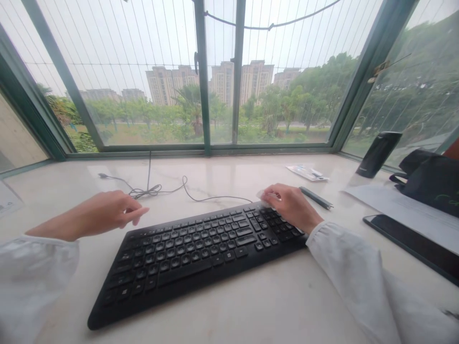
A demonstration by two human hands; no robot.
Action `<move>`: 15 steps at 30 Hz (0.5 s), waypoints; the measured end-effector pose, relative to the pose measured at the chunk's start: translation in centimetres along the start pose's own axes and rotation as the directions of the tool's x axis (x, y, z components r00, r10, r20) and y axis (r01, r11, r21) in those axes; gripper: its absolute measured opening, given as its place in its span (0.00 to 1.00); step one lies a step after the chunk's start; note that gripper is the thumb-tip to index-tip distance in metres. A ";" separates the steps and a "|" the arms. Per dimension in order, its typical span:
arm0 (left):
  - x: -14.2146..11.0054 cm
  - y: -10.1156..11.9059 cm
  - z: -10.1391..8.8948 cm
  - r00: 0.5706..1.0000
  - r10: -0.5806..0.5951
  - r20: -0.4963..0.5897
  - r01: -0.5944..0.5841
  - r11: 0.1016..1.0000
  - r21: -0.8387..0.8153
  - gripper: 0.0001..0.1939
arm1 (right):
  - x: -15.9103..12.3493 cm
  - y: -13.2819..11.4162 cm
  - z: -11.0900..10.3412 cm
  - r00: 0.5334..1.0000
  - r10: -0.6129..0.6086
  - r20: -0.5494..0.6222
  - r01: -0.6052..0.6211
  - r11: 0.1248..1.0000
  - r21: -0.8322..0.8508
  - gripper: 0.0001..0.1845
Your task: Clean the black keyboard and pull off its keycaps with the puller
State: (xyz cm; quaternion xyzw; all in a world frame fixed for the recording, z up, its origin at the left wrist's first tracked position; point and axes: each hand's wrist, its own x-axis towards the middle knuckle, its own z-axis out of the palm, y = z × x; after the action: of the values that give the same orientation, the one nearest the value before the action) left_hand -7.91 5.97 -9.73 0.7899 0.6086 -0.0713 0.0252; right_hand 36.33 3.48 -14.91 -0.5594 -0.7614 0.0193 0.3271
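A black keyboard [186, 258] lies flat on the pale stone desk [229, 310], straight ahead at 12 o'clock. The right hand [292, 205] sits on its top right corner with the fingers curved down. A small white bit [263, 193], maybe a cloth, sticks out by the fingers, but I cannot tell if the hand has hold of it. The left hand [103, 212] is at 10 o'clock, half open, holding nothing, and just off the keyboard. A thin black wire [150, 191] lies in loose loops behind it. A dark pen [315, 198] sits near the right hand. A black bottle [378, 154] stands at 2 o'clock, beside a closed black bag [430, 184]. I cannot see inside either.
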 end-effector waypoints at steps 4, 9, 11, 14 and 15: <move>-0.3 0.3 -0.1 0.999 0.027 -0.020 -0.028 0.999 -0.034 0.27 | 0.3 0.9 0.4 0.995 0.036 0.095 -0.037 0.999 0.010 0.11; -0.2 0.3 0.0 0.998 0.052 -0.032 -0.053 0.998 -0.040 0.28 | 0.1 4.6 -2.3 0.975 0.216 -0.058 -0.224 0.952 -0.209 0.10; -0.2 0.3 0.0 0.998 0.053 -0.039 -0.055 0.998 -0.038 0.29 | 0.1 4.5 -2.8 0.959 0.204 -0.194 -0.242 0.950 -0.197 0.10; -0.2 0.3 0.0 0.997 0.061 -0.046 -0.063 0.997 -0.037 0.29 | 0.1 2.2 -1.8 0.945 0.160 -0.286 -0.190 0.978 -0.082 0.12; -0.2 0.3 0.1 0.997 0.069 -0.046 -0.071 0.997 -0.035 0.29 | 0.1 1.3 -1.1 0.954 0.147 -0.262 -0.159 0.987 -0.025 0.12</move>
State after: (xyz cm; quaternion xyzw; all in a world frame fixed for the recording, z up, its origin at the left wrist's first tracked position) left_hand -7.67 5.70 -9.77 0.8115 0.5821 -0.0413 0.0285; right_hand 37.98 3.67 -14.45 -0.6217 -0.6667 -0.0461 0.4085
